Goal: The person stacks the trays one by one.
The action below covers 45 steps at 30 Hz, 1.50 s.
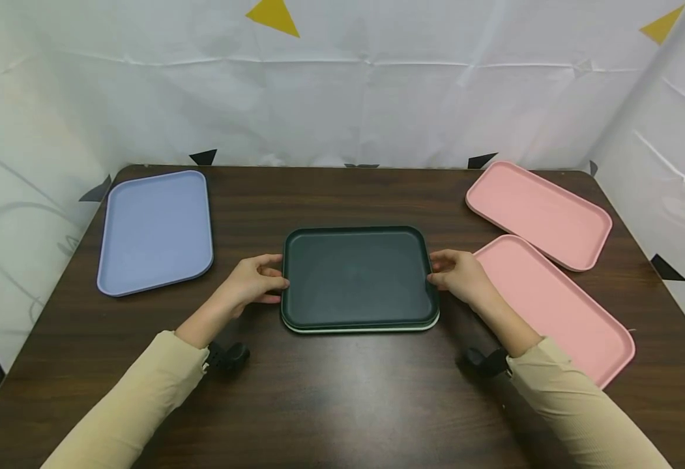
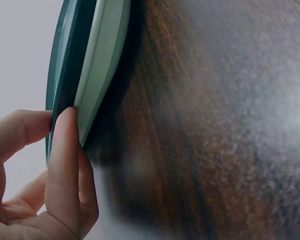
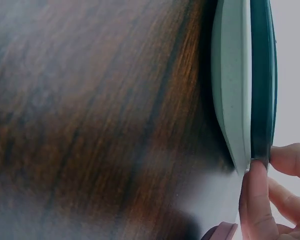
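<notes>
A dark green rectangular tray (image 1: 356,280) lies stacked on a light green tray (image 2: 101,60) in the middle of the table. Only the pale rim and side of the lower tray show. My left hand (image 1: 254,280) pinches the dark tray's left edge, thumb on top and a finger at the underside of its rim. On the opposite side, my right hand (image 1: 459,277) pinches the right edge in the same way. In the right wrist view, the light green tray (image 3: 231,75) sits directly against the underside of the dark one.
To the left lies a blue tray (image 1: 157,231) on the dark wooden table (image 1: 342,404). Two pink trays are on the right: one farther back (image 1: 541,212), one nearer (image 1: 559,312), close to my right forearm. White sheeting (image 1: 342,111) stands behind the table and along its sides.
</notes>
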Available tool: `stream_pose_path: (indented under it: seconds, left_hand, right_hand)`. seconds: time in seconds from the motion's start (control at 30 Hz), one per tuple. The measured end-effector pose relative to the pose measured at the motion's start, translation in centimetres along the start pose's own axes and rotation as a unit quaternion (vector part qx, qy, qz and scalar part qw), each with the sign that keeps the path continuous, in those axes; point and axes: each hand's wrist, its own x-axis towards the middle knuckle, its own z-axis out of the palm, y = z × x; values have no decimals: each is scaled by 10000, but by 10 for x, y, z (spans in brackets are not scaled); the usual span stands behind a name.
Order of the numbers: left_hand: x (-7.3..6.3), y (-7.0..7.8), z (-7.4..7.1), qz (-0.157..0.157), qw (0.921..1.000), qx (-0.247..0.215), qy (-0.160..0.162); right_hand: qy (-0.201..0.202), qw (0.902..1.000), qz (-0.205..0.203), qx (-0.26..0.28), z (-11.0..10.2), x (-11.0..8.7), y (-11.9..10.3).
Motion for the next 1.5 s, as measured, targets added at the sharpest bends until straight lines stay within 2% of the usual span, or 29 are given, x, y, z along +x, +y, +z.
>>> stream_pose_path:
  seconds: [0.6, 1.0, 1.27, 1.5]
  left_hand:
    - [1, -1, 0, 118, 9999, -73, -101]
    - [4, 2, 1, 240, 9996, -11, 137]
    - [6, 4, -2, 245, 9994, -51, 257]
    - [7, 4, -5, 200, 9996, -35, 207]
  right_hand:
    - [8, 9999, -88, -135, 1, -1, 0]
    - [223, 9980, -109, -578, 2, 3, -1]
    - [315, 9988, -305, -214, 6, 12, 3]
    - [215, 9995, -204, -128, 7, 12, -2]
